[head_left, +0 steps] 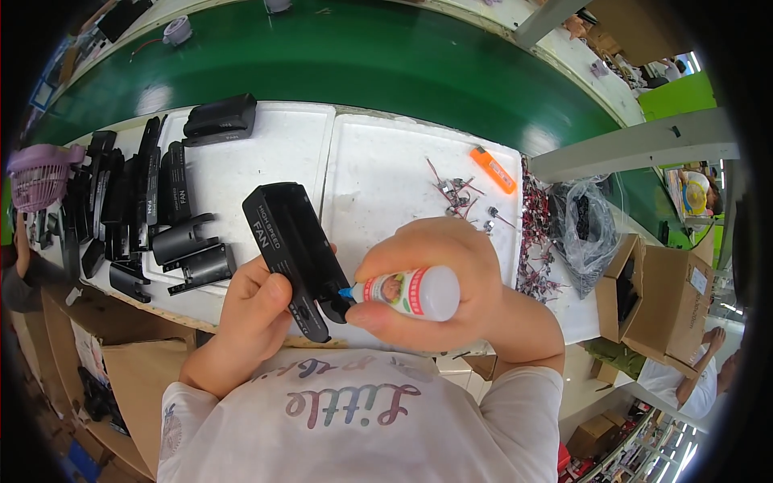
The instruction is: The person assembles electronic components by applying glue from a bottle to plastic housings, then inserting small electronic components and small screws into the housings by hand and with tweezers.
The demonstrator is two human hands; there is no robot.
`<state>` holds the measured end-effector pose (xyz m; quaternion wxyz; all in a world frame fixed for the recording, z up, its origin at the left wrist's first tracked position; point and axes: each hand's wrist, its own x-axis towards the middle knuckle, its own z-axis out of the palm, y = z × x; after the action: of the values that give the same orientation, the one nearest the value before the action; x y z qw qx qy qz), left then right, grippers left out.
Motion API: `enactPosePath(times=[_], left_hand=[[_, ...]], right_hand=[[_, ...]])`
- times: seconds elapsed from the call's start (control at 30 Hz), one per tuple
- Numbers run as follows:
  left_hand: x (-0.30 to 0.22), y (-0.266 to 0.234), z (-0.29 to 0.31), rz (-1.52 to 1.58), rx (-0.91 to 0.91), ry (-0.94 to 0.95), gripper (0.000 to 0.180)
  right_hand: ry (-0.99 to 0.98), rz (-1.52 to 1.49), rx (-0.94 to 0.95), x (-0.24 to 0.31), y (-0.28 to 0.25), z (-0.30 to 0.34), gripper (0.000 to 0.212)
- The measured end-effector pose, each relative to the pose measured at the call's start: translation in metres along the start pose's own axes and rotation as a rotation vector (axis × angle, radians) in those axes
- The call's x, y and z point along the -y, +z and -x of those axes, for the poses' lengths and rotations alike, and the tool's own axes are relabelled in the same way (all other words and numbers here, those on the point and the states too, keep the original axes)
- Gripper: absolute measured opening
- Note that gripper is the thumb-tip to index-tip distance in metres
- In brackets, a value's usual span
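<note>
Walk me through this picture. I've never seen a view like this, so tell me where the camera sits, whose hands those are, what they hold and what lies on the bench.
The camera sits on a person's head and looks down, so the forearms come in from the bottom edge. Its wide lens bends straight edges near the rim.

The left hand grips a long black plastic housing. The right hand holds a small white squeeze bottle, its blue tip at the housing's lower end.

The bench is covered with white foam trays. On the left lie more black plastic parts; on the right, a scatter of small wired pieces, an orange lighter and a clear bag. Behind runs a green conveyor belt. Cardboard boxes stand to the right.
</note>
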<state>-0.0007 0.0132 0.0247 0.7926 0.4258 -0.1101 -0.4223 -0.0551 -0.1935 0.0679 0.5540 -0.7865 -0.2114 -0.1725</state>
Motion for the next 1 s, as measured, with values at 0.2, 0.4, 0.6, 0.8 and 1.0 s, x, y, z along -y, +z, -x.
enactPosePath(times=[0.2,0.4,0.6,0.8,1.0], left_hand=[[-0.001,0.001,0.0,0.007,-0.01,-0.013,0.06],[-0.001,0.001,-0.001,0.006,-0.001,0.004,0.059],[0.0,0.001,-0.002,0.001,-0.004,0.004,0.058],[0.009,-0.002,-0.004,-0.046,-0.246,0.204,0.05],[0.001,-0.003,-0.002,-0.065,-0.136,0.184,0.07]], right_hand=[[-0.012,0.031,-0.008,-0.001,0.002,0.0,0.032],[-0.008,0.021,0.005,0.001,-0.001,-0.002,0.032],[-0.006,0.047,-0.003,0.0,-0.001,-0.001,0.031],[0.232,0.274,-0.242,-0.017,-0.028,-0.017,0.017],[0.096,0.97,0.095,-0.11,-0.047,-0.013,0.028]])
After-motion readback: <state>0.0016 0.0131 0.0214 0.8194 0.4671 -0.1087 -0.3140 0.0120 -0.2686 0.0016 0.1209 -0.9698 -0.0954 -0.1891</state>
